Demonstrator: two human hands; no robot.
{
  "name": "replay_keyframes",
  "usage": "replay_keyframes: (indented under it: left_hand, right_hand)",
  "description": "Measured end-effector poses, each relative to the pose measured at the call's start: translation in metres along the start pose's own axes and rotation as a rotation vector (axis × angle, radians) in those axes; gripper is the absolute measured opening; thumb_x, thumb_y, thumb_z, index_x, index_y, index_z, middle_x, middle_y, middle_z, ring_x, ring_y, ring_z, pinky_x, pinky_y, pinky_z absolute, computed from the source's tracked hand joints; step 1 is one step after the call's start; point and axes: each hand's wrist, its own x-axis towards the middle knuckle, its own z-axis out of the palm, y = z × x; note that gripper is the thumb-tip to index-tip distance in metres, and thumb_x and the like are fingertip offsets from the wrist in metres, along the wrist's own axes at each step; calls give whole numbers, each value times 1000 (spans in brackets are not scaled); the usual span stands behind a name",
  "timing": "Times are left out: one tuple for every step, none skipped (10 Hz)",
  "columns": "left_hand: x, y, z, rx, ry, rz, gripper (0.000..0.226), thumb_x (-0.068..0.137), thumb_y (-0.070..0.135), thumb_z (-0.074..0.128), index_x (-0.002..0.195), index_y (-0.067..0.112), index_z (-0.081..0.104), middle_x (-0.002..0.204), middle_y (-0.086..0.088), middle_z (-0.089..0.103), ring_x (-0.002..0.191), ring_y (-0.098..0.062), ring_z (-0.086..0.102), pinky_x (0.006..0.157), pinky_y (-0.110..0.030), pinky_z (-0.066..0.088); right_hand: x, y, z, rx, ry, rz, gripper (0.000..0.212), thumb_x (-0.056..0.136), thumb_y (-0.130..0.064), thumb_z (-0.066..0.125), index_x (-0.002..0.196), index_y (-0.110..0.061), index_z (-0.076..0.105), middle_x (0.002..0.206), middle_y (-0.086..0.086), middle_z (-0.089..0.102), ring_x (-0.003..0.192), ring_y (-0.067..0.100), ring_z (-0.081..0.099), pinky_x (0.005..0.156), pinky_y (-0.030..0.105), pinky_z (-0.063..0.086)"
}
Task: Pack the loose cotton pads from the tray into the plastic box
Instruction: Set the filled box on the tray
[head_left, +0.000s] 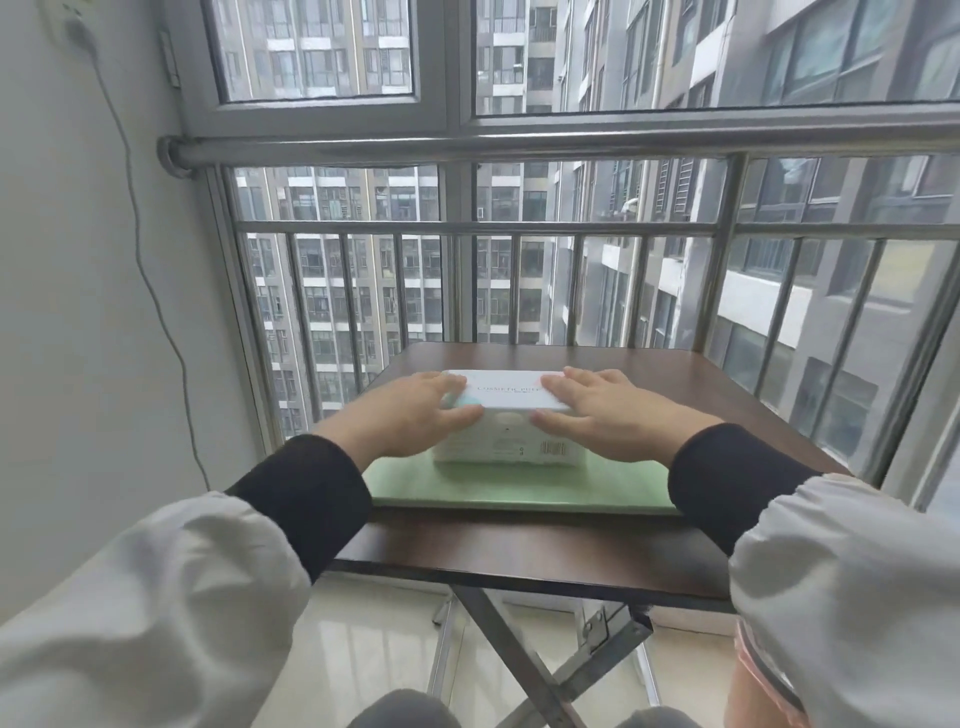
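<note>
A plastic box (511, 441) with a white lid printed "COSMETIC PUFF" stands on a pale green tray (519, 491) in the middle of the table. My left hand (410, 415) lies on the lid's left end, fingers straight on top and thumb along the front edge. My right hand (608, 413) lies the same way on the right end. The lid sits flat over the box. No loose cotton pads show on the tray; the box's contents are hidden behind its cloudy wall.
The dark brown folding table (519, 551) stands against a metal window railing (467, 228), with a grey wall and a hanging cable (137, 234) on the left. Crossed metal legs and pale floor tiles show below the table's near edge.
</note>
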Motion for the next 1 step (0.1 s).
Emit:
replay_keyframes:
  left_hand:
    - [4, 17, -13, 13, 9, -39, 71, 96, 69, 40, 151, 24, 39, 148, -5, 51, 126, -25, 53, 104, -44, 45]
  right_hand:
    - [2, -8, -9, 12, 83, 53, 73, 94, -73, 28, 150, -29, 37, 157, 6, 31, 142, 30, 26, 110, 52, 30]
